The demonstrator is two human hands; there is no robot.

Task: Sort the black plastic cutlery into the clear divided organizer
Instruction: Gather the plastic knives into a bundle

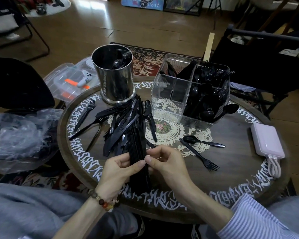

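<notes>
My left hand (118,171) grips a tight stack of black plastic knives (136,147) held upright over the near side of the round table. My right hand (164,163) pinches the same stack from the right, thumb against its edge. Behind the stack lies a loose pile of black knives (123,121), with forks (84,116) to its left and spoons (149,118) to its right. A spoon (202,141) and a fork (199,156) lie apart at centre right. The clear divided organizer (167,97) stands at the back right; its right compartments hold spoons and forks, its front left compartment looks bare.
A shiny metal cylinder (115,76) stands at the back left of the table (231,169). A pink power bank (267,141) with a cable lies at the right edge. Crumpled clear plastic bags (22,137) and a clear lidded box (71,81) sit to the left.
</notes>
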